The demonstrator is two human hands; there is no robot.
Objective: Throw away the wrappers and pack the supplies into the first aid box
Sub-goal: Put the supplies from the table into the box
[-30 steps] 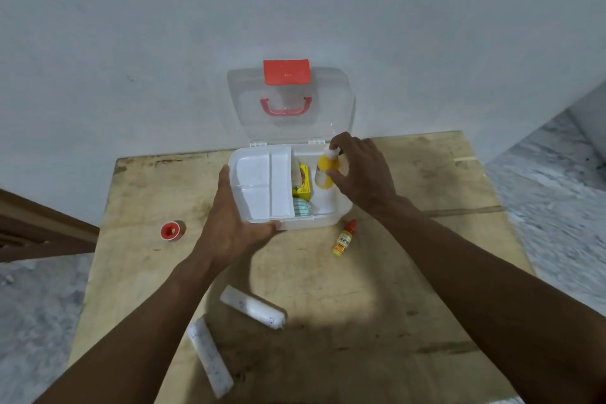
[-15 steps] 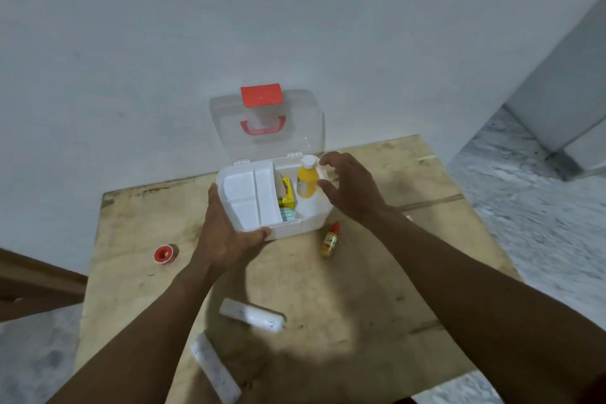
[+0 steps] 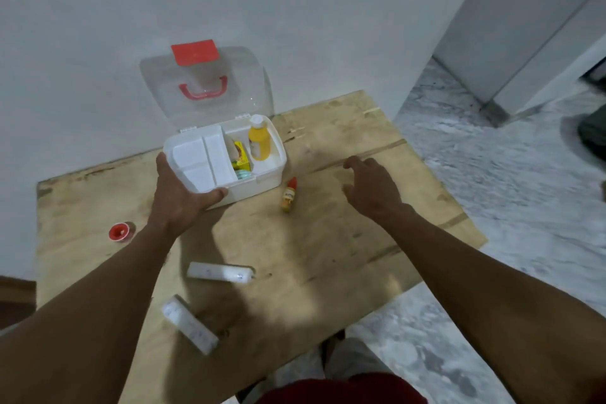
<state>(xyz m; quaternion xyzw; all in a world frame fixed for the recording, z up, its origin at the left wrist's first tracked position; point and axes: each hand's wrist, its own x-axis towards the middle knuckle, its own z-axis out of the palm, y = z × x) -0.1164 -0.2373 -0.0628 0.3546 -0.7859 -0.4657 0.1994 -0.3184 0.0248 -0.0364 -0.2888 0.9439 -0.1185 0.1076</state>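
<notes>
The white first aid box (image 3: 262, 185) stands open on the wooden table (image 3: 328, 239), its clear lid (image 3: 210, 82) leaning on the wall. A yellow bottle (image 3: 259, 139) stands upright in the box's right compartment, beside a yellow packet (image 3: 241, 156). My left hand (image 3: 178, 197) grips the box's front left corner. My right hand (image 3: 373, 187) hovers empty to the right of the box, fingers apart. A small yellow dropper bottle with a red cap (image 3: 289, 195) lies in front of the box. Two white wrapped rolls (image 3: 220, 271) (image 3: 189, 323) lie nearer me.
A small red tape roll (image 3: 120, 232) sits at the table's left. The table's back edge meets a white wall. Grey marbled floor (image 3: 492, 174) lies to the right, with a dark object (image 3: 592, 138) at the far right edge.
My right hand let go of the yellow bottle, which now stands in the box, and drew back to the right. The camera view shifted right.
</notes>
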